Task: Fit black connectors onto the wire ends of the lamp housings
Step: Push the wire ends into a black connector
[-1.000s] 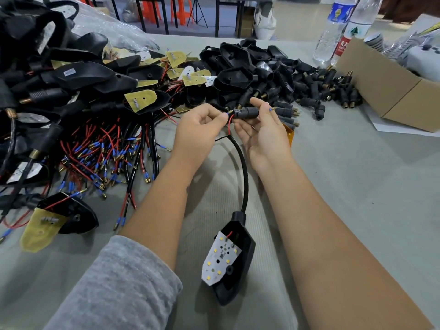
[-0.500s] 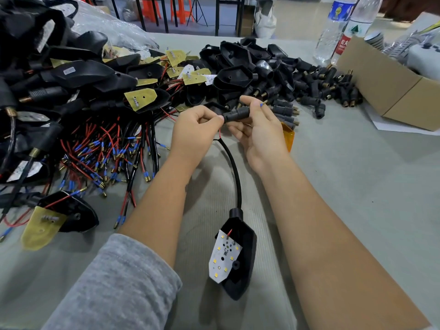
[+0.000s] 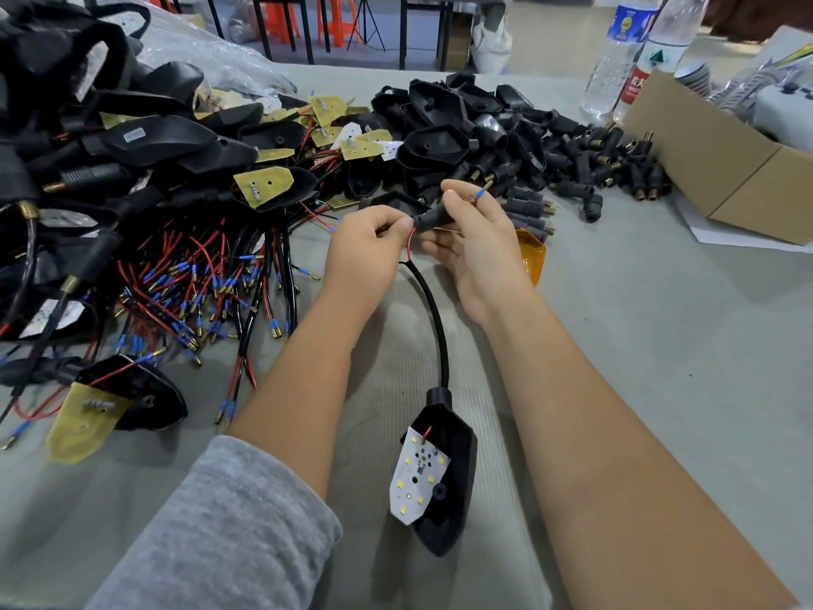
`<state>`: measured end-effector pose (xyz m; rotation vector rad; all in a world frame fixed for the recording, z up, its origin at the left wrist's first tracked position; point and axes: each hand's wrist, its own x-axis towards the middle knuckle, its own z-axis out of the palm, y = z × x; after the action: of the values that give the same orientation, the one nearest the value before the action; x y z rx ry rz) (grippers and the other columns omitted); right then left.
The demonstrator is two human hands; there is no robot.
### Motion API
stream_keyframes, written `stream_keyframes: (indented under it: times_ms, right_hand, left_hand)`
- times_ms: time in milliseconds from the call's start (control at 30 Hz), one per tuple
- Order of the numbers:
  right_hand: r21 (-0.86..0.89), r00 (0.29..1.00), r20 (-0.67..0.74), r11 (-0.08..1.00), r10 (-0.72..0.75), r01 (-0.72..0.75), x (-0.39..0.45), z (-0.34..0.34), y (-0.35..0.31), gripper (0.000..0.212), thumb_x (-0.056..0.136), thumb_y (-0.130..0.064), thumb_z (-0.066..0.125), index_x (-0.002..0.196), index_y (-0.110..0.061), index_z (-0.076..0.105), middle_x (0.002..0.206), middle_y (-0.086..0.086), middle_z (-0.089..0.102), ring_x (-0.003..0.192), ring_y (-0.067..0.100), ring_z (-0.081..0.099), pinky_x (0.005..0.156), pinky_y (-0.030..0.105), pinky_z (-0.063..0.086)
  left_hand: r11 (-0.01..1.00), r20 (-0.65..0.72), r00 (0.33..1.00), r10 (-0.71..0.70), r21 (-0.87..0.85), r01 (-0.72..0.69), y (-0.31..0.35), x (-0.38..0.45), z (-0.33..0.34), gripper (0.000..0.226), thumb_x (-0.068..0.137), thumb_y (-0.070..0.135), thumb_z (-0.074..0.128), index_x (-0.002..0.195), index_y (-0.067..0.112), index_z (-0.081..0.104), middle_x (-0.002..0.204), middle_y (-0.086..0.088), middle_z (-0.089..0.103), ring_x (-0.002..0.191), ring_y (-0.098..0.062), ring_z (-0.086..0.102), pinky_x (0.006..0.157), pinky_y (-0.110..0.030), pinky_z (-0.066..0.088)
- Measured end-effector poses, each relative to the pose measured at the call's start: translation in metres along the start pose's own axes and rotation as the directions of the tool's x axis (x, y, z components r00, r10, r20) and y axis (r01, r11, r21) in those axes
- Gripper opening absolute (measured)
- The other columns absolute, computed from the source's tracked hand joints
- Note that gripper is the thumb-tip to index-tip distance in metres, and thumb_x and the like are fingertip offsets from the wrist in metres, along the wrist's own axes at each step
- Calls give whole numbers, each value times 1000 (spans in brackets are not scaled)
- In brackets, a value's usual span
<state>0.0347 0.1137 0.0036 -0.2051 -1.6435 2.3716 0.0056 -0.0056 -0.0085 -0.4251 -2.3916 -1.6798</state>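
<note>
A black lamp housing with a white LED board lies on the table between my forearms. Its black cable runs up to my hands. My right hand holds a black connector and pinches the wire's blue-tipped end, which sticks out past the connector. My left hand pinches the red wire at the connector's near end.
Lamp housings with red and black wires are heaped at the left. Loose black connectors lie at the back right, beside a cardboard box and water bottles. An amber lens sits behind my right hand.
The wire has come further through the connector, and its blue tip now stands out above my right fingers. Both hands and the housing have shifted slightly.
</note>
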Motion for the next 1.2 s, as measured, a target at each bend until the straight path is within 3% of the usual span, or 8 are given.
stream_keyframes:
  times_ms: [167, 233, 367, 500, 800, 967, 1100, 1200]
  right_hand:
    - [31, 1000, -8, 999, -29, 30, -1, 0, 1, 16, 98, -5, 52, 110, -13, 59, 83, 8, 62, 68, 20, 62, 67, 29, 53]
    - [38, 999, -6, 998, -39, 40, -2, -1, 1, 17, 98, -5, 53, 111, -13, 59, 84, 8, 63, 70, 20, 61, 68, 30, 53]
    - [30, 998, -6, 998, -58, 58, -1, -1, 2, 16, 97, -6, 56, 110, -14, 59, 87, 8, 66, 75, 19, 64, 76, 32, 56]
    - [2, 996, -65, 998, -67, 68, 0, 0, 4, 6, 96, -7, 59, 94, -12, 61, 77, 1, 69, 73, 16, 67, 76, 30, 57]
    - [93, 997, -69, 995, -23, 30, -1, -2, 0, 9, 96, -6, 58, 91, -12, 59, 83, 7, 66, 70, 16, 65, 71, 26, 55]
    - [88, 999, -32, 996, 2, 1, -2, -1, -1, 10, 96, -6, 58, 88, -13, 59, 84, 9, 66, 67, 15, 64, 69, 26, 56]
    - [133, 998, -64, 991, 16, -7, -2, -1, -1, 8, 95, -6, 60, 91, -13, 60, 84, 7, 66, 70, 15, 65, 70, 26, 55]
    - [144, 996, -84, 990, 22, -10, -1, -1, -1, 9, 94, -6, 61, 88, -12, 60, 82, 6, 67, 71, 16, 63, 71, 26, 54]
  left_hand:
    - [999, -63, 998, -21, 22, 22, 0, -1, 4, 8, 96, 19, 58, 94, 14, 64, 73, 10, 61, 64, 8, 54, 67, -14, 43]
    - [997, -116, 991, -73, -6, 73, 0, 0, 4, 14, 93, 26, 63, 97, 13, 61, 83, 5, 65, 73, 1, 58, 71, -20, 46]
    - [987, -123, 982, -142, -92, 131, 5, 1, -1, 13, 90, 26, 67, 86, 14, 63, 76, 6, 63, 68, -3, 56, 61, -9, 43]
    - [972, -123, 977, -172, -183, 148, 10, -1, -1, 11, 88, 14, 64, 78, 16, 64, 73, 4, 62, 68, -5, 55, 63, -11, 45]
    - [959, -87, 992, -97, -274, 70, 11, -5, -4, 13, 88, 10, 69, 79, 20, 72, 69, 11, 68, 68, 3, 61, 68, -12, 49]
    - [979, -36, 999, -34, -201, 26, 12, -6, -3, 13, 90, 12, 65, 83, 20, 72, 76, 7, 69, 73, 1, 62, 73, -14, 51]
    - [955, -56, 981, -187, -245, 168, 11, 0, 0, 15, 93, 17, 57, 82, 19, 65, 71, 7, 65, 72, -8, 59, 76, -27, 49]
    - [960, -98, 978, -182, -233, 155, 9, 0, 0, 15, 93, 18, 58, 79, 17, 61, 70, 7, 64, 69, -7, 58, 72, -23, 49]
